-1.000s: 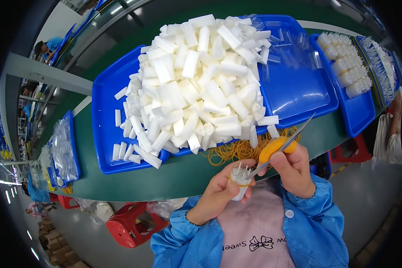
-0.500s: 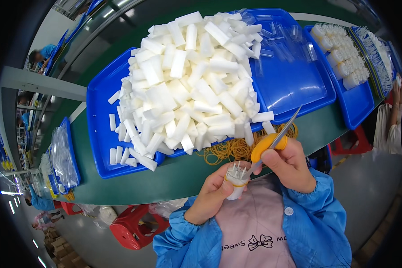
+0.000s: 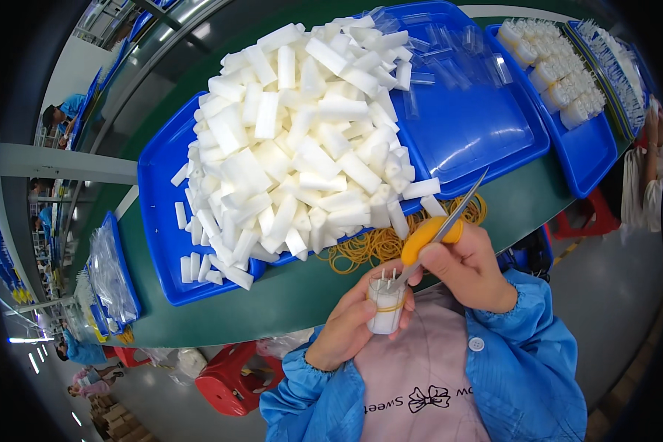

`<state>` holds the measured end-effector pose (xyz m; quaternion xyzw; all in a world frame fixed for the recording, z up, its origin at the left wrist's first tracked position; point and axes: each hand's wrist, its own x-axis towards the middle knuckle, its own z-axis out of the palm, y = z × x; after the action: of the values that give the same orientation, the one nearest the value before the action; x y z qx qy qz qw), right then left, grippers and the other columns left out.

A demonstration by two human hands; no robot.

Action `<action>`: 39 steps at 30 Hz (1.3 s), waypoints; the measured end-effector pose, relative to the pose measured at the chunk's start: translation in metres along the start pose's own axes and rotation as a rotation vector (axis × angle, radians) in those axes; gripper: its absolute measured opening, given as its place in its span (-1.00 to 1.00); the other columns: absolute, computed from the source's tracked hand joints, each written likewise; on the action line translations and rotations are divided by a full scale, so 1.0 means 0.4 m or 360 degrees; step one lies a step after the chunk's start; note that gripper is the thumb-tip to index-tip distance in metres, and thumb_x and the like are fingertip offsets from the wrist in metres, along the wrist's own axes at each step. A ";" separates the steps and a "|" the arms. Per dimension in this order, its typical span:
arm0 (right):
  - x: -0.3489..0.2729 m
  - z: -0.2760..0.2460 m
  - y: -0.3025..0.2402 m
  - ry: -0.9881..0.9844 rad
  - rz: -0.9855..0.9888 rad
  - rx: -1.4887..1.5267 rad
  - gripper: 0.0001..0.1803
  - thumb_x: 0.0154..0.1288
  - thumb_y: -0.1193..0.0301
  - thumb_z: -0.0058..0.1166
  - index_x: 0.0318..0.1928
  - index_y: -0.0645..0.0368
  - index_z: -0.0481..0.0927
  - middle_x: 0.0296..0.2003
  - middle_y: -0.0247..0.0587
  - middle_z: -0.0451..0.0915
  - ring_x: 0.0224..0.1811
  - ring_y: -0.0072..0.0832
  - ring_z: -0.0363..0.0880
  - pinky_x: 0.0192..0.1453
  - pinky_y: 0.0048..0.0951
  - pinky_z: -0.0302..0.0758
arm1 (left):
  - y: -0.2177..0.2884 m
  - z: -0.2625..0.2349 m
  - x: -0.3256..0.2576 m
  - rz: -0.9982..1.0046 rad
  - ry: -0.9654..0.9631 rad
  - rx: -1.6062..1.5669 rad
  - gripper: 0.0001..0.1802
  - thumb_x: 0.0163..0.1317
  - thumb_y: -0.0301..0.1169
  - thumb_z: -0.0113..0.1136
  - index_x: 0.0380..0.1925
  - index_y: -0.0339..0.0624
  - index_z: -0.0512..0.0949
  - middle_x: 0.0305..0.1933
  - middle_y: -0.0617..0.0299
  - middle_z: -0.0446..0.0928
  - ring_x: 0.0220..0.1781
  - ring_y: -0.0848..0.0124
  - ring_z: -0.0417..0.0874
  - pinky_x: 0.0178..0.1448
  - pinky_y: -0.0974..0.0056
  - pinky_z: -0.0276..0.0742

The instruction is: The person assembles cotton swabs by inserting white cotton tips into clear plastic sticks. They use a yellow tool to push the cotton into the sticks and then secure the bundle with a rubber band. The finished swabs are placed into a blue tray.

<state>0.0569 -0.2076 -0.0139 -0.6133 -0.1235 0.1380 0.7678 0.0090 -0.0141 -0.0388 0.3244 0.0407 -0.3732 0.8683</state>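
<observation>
My left hand point(image 3: 353, 320) is wrapped round a small white foam bundle point(image 3: 387, 309) in a clear sleeve, circled by a yellow rubber band. Thin pale pins stick up from its top. In my right hand point(image 3: 468, 269) is a slim metal tool point(image 3: 460, 210) with a yellow-orange grip, pinched between thumb and fingers. Its sharp end points up and away, while the flat lower end reaches the bundle's top. Fingers hide part of the bundle. Loose yellow rubber bands point(image 3: 368, 250) lie on the table just beyond my hands.
White foam pieces point(image 3: 302, 140) are heaped over blue trays point(image 3: 166, 258). Clear plastic sleeves point(image 3: 449, 55) lie in another blue tray point(image 3: 479, 140). Finished-looking white bundles point(image 3: 556, 74) stand in a tray at the right. Red stools point(image 3: 232, 379) stand beside the green table point(image 3: 287, 306).
The bundle has turned more upright, showing more of its side, and the rubber band sits lower on it. The right hand and tool have shifted slightly left and down.
</observation>
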 end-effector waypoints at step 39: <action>0.000 -0.026 -0.011 -0.0307 0.0491 0.0340 -0.80 0.42 0.41 -0.10 -0.18 0.32 0.48 -0.30 -0.21 0.54 -0.34 -0.62 0.52 -0.25 -0.59 0.47 | -0.044 -0.029 0.003 -0.0302 -0.0318 -0.0600 -0.08 0.16 0.40 -0.24 0.17 -0.23 0.18 -0.47 0.18 0.41 -0.75 0.49 0.32 -0.63 0.46 0.24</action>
<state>0.0610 -0.2181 -0.0117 -0.5240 -0.0859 0.3242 0.7829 0.0002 -0.0169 -0.0577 0.1126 0.0537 -0.4692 0.8742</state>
